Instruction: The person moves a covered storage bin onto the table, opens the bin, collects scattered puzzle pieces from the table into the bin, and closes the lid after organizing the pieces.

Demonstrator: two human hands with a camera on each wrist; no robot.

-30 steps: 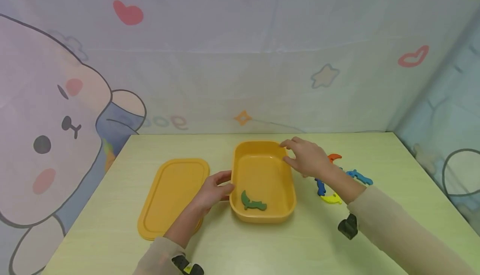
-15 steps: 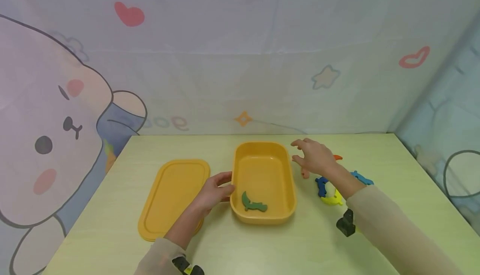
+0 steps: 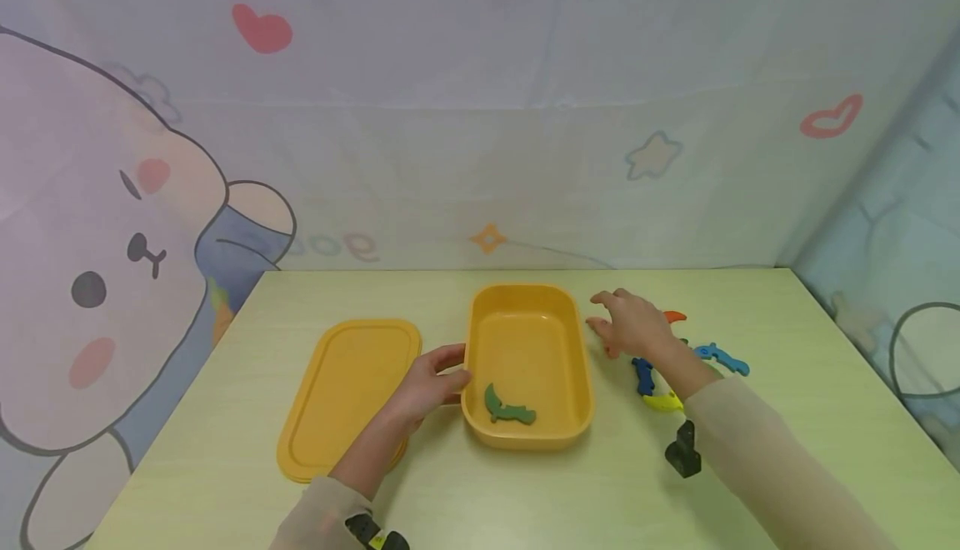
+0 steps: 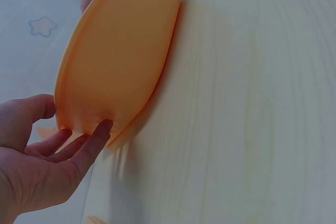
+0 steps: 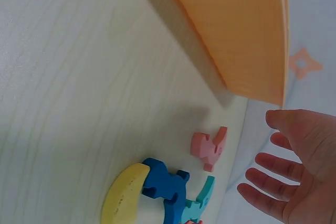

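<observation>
An orange-yellow plastic box [image 3: 531, 358] stands on the table without its lid. A green animal-shaped toy piece [image 3: 512, 413] lies on its floor, near the front. My left hand [image 3: 427, 382] holds the box's left side, thumb at the rim and fingertips against the outer wall. My right hand [image 3: 633, 325] hovers right of the box, fingers spread and loosely bent, nothing in it. Closest to it is a pink piece [image 5: 208, 148], partly hidden by the hand in the head view. Beside it lie a dark blue piece [image 5: 167, 182], a yellow piece [image 5: 125, 195] and a teal piece [image 5: 199, 203].
The flat orange-yellow lid [image 3: 348, 400] lies left of the box, partly under my left forearm. A light blue piece [image 3: 722, 358] and an orange-red piece [image 3: 675, 317] lie among the toys on the right. A printed cloth [image 3: 450, 117] hangs behind the table [image 3: 510, 500].
My right hand has let go of the box's right rim and moved right, over the pink piece. The left hand, box and green piece have stayed in place.
</observation>
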